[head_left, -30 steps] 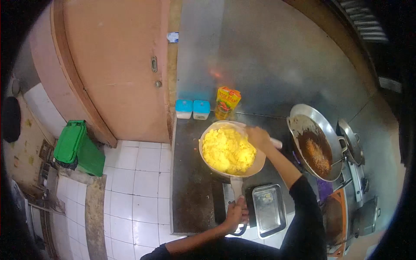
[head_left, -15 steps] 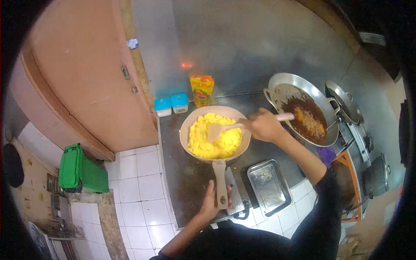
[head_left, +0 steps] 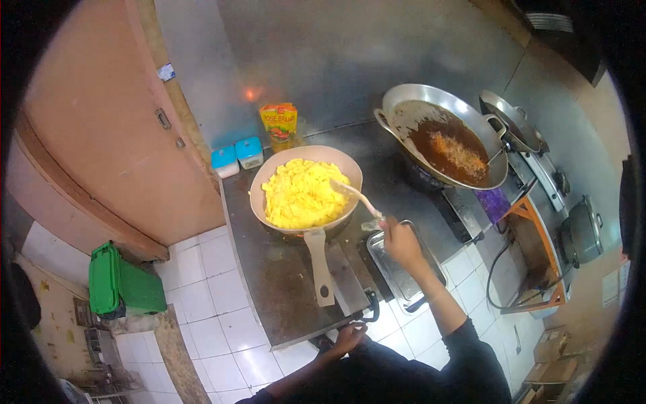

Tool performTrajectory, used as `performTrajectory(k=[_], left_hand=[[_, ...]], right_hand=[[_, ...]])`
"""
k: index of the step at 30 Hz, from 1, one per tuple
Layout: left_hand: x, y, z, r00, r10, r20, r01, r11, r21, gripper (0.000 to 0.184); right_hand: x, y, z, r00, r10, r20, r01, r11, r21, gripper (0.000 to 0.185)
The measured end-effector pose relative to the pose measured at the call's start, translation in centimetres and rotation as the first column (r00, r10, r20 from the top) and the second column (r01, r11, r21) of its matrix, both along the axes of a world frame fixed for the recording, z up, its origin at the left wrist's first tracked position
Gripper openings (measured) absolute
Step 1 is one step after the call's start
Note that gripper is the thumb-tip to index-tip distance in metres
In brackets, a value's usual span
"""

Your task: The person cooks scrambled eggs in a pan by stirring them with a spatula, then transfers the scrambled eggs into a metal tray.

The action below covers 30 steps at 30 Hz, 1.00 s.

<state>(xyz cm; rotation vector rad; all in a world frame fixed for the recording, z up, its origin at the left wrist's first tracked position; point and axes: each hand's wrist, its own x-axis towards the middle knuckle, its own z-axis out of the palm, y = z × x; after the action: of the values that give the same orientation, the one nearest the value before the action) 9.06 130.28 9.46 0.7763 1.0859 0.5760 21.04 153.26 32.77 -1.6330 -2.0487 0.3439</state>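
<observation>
My right hand is closed round the handle of a pale spatula, whose blade touches the right side of the yellow scrambled egg. The egg lies in a light-coloured frying pan on the stove. The pan's handle points toward me with no hand on it. Below it, at the stove's front edge by a black knob, is my left hand, its fingers curled; whether they grip anything is too small to tell.
A large wok of dark oil with frying bits stands at the right, another pan beyond it. A metal tray lies right of the frying pan. Behind are blue-lidded containers and an oil pouch. A green bin stands left.
My left hand has let go of the pan handle and moved down to the stove's front edge. My right hand has drawn the spatula toward the pan's right side. The view has shifted right.
</observation>
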Motion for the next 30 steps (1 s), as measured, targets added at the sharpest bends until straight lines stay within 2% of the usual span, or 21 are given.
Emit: performTrajectory(k=[1, 4, 5, 6, 8, 9, 10, 12, 14, 15, 16, 18, 22, 23, 24, 25, 26, 27, 28, 29, 30], left_hand=[[0.8, -0.2, -1.4, 0.999, 0.054, -0.004, -0.053, 0.992, 0.117, 0.035], [1.7, -0.1, -2.0, 0.986, 0.113, -0.121, -0.103, 0.991, 0.086, 0.035], [2.0, 0.1, -0.5, 0.981, 0.196, -0.004, -0.194, 0.975, 0.108, 0.035], [2.1, 0.1, -0.6, 0.98, 0.201, -0.012, -0.199, 0.974, 0.11, 0.035], [2.2, 0.6, 0.0, 0.969, 0.245, -0.019, -0.233, 0.942, 0.243, 0.033], [3.1, 0.4, 0.3, 0.906, 0.423, -0.034, -0.405, 0.885, 0.228, 0.03], [3.3, 0.4, -0.8, 0.862, 0.475, -0.178, -0.418, 0.864, 0.281, 0.03], [3.4, 1.5, 4.3, 0.771, 0.409, -0.488, -0.225, 0.892, 0.392, 0.032], [4.7, 1.8, 4.8, 0.368, 0.489, -0.791, 0.013, 0.847, 0.531, 0.037], [5.1, 1.7, 5.1, 0.35, 0.497, -0.794, 0.012, 0.845, 0.534, 0.038], [5.0, 1.7, 4.2, 0.288, 0.417, -0.862, 0.221, 0.847, 0.483, 0.032], [5.5, 2.3, 3.7, 0.183, 0.346, -0.92, 0.306, 0.87, 0.387, 0.021], [6.5, 3.5, 6.6, 0.019, 0.327, -0.945, 0.28, 0.905, 0.319, 0.011], [6.0, 3.7, 7.3, 0.023, 0.218, -0.976, 0.297, 0.93, 0.215, 0.009], [5.1, 3.5, 7.2, 0.026, 0.185, -0.982, 0.362, 0.914, 0.182, 0.011], [3.8, 3.8, 9.0, 0.42, -0.048, -0.906, 0.194, 0.98, 0.038, 0.016], [2.1, 3.9, 10.8, 0.762, -0.184, -0.621, 0.099, 0.981, -0.169, 0.021], [-0.2, 3.2, 10.8, 0.921, -0.059, -0.384, 0.062, 0.998, -0.005, 0.034], [-2.2, 2.7, 10.6, 0.995, 0.034, -0.094, -0.021, 0.99, 0.141, 0.048], [-3.3, 3.3, 13.4, 0.972, 0.201, 0.123, -0.21, 0.975, 0.067, 0.061], [-4.1, 4.6, 17.1, 0.874, 0.367, 0.318, -0.372, 0.927, -0.046, 0.074]], right_hand=[[-0.8, -0.7, 1.1, 1.0, -0.028, 0.006, 0.028, 1.0, -0.005, 0.029], [-1.4, -0.9, -0.1, 0.999, -0.034, 0.013, 0.034, 0.999, 0.02, 0.027], [-1.3, -0.8, -0.8, 0.999, -0.025, 0.048, 0.024, 1.0, 0.02, 0.027], [-1.1, -0.6, -1.1, 0.996, -0.014, 0.085, 0.012, 1.0, 0.025, 0.026], [-1.2, -0.5, 0.1, 0.998, -0.004, 0.057, 0.005, 1.0, -0.007, 0.025], [-1.1, -0.5, 0.4, 1.0, 0.003, -0.029, -0.003, 1.0, 0.006, 0.026], [-0.9, -0.5, 0.5, 0.993, 0.012, -0.114, -0.01, 1.0, 0.017, 0.026], [0.2, 0.4, -0.3, 0.983, 0.071, -0.171, -0.067, 0.997, 0.031, 0.027], [1.8, 0.8, -0.3, 0.966, 0.13, -0.222, -0.122, 0.991, 0.051, 0.028], [2.5, 0.5, 0.2, 0.95, 0.133, -0.282, -0.132, 0.991, 0.024, 0.029], [3.4, 0.3, 0.5, 0.931, 0.128, -0.341, -0.138, 0.99, -0.005, 0.031], [5.4, 0.4, 1.1, 0.93, 0.165, -0.328, -0.169, 0.985, 0.015, 0.031], [8.2, 1.3, 1.7, 0.887, 0.181, -0.424, -0.214, 0.976, -0.03, 0.032], [8.7, 1.4, 1.5, 0.84, 0.198, -0.505, -0.259, 0.964, -0.053, 0.032], [9.2, 1.5, 1.4, 0.786, 0.209, -0.582, -0.303, 0.951, -0.068, 0.031], [9.8, 1.6, 1.4, 0.781, 0.212, -0.587, -0.308, 0.949, -0.067, 0.031], [10.4, 1.5, 1.4, 0.768, 0.173, -0.616, -0.365, 0.909, -0.2, 0.031], [10.9, 1.5, 1.5, 0.758, 0.127, -0.64, -0.417, 0.849, -0.324, 0.03], [11.5, 1.4, 1.4, 0.756, 0.123, -0.643, -0.413, 0.851, -0.323, 0.03], [12.1, 1.1, 1.3, 0.671, 0.071, -0.738, -0.487, 0.793, -0.367, 0.029], [12.6, 0.8, 1.1, 0.579, 0.006, -0.815, -0.561, 0.728, -0.394, 0.028]])
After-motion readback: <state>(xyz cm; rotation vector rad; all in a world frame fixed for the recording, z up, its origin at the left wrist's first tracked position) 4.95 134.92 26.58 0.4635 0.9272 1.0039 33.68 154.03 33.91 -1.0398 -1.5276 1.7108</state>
